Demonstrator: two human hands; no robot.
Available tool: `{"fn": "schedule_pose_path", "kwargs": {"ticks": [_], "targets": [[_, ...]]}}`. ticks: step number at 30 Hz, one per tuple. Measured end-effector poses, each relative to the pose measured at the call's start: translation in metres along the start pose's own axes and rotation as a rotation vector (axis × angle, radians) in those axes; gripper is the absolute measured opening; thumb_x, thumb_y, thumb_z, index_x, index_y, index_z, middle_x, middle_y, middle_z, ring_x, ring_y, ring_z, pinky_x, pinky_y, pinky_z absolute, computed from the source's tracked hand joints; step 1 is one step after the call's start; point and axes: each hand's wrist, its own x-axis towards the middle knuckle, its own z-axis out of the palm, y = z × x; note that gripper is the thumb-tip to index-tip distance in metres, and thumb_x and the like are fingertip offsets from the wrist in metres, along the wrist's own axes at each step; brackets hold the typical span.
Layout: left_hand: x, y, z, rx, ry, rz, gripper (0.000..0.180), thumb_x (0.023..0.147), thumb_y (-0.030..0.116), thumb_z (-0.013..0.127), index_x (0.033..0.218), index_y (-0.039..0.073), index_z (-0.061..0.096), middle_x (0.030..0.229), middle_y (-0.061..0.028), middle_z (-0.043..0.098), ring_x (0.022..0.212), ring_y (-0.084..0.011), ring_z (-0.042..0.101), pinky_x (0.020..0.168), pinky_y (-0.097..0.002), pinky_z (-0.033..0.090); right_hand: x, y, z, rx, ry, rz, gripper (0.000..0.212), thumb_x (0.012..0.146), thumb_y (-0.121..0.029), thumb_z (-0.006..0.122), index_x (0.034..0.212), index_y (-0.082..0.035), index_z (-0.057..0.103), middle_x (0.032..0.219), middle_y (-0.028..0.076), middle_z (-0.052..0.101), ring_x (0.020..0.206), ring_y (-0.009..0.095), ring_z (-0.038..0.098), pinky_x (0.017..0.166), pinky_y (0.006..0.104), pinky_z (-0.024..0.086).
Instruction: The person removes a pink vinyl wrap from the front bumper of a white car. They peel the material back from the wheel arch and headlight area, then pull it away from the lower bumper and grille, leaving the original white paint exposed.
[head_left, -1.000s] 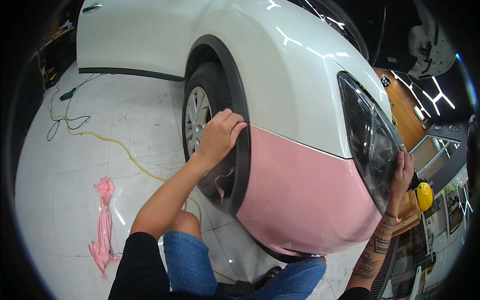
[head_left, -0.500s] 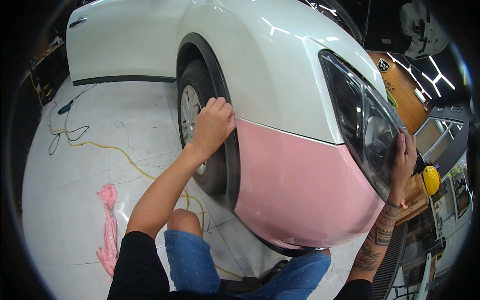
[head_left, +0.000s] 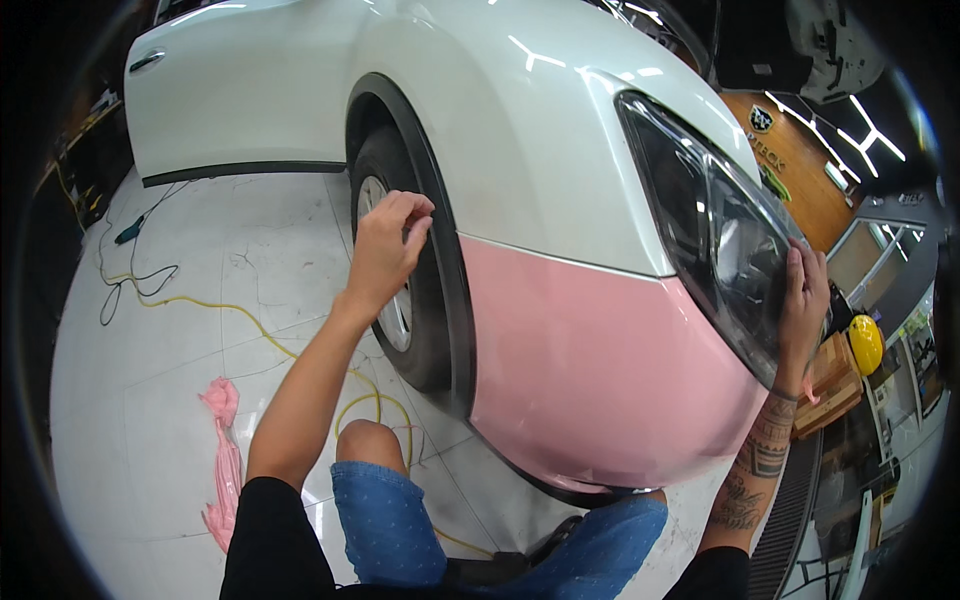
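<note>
Pink, glossy, curved bumper panel (head_left: 610, 370) beneath clear-lensed headlight (head_left: 715, 220). Holds left hand (head_left: 385, 245) half-curled near black wheel-arch trim (head_left: 463, 320); cannot tell if gripping. Rests loosely extended right hand (head_left: 803, 300) against headlight edge, probably for steadiness.

Short black sleeves: left sleeve (head_left: 275, 545) at 7 o'clock, right sleeve (head_left: 715, 575) at 5. Blue denim-look shorts (head_left: 388, 525), 5 to 7 o'clock, small pale dots, hem at knee. Left hand (head_left: 385, 245) and right hand (head_left: 803, 300) bare. Right forearm, 4 o'clock: dark tattoo, geometric bands (head_left: 772, 437) wristward, script-like lettering (head_left: 738, 505) elbowward. Dark shoe (head_left: 553, 540), just before 6, mostly hidden.
</note>
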Motion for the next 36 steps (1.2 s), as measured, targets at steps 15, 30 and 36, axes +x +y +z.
{"fn": "schedule_pose_path", "kwargs": {"ticks": [15, 30, 36], "targets": [[-0.004, 0.011, 0.025, 0.007, 0.01, -0.019, 0.043, 0.074, -0.008, 0.058, 0.11, 0.005, 0.038, 0.07, -0.015, 0.06, 0.066, -0.0317, 0.061, 0.059, -0.0378, 0.047, 0.003, -0.005, 0.003, -0.003, 0.033, -0.017, 0.03, 0.089, -0.026, 0.052, 0.099, 0.001, 0.061, 0.082, 0.011, 0.05, 0.076, 0.021, 0.052, 0.069, 0.0276, 0.04], [-0.005, 0.003, 0.031, 0.211, -0.008, 0.097, 0.051, 0.072, -0.006, 0.056, 0.116, 0.009, 0.035, 0.068, -0.0084, 0.051, 0.061, -0.0223, 0.055, 0.058, -0.034, 0.045, 0.002, -0.004, 0.002, 0.01, 0.037, -0.03, 0.029, 0.089, -0.026, 0.053, 0.099, 0.0, 0.061, 0.08, 0.01, 0.049, 0.074, 0.02, 0.052, 0.069, 0.027, 0.04], [-0.004, -0.011, 0.024, 0.204, 0.043, -0.043, 0.05, 0.073, -0.005, 0.054, 0.117, 0.007, 0.035, 0.066, -0.0086, 0.049, 0.059, -0.0244, 0.053, 0.056, -0.0351, 0.044, 0.0, -0.002, 0.002, 0.004, 0.015, -0.042, 0.028, 0.088, -0.025, 0.054, 0.098, 0.0, 0.062, 0.08, 0.01, 0.051, 0.075, 0.022, 0.053, 0.069, 0.0281, 0.04]]}}
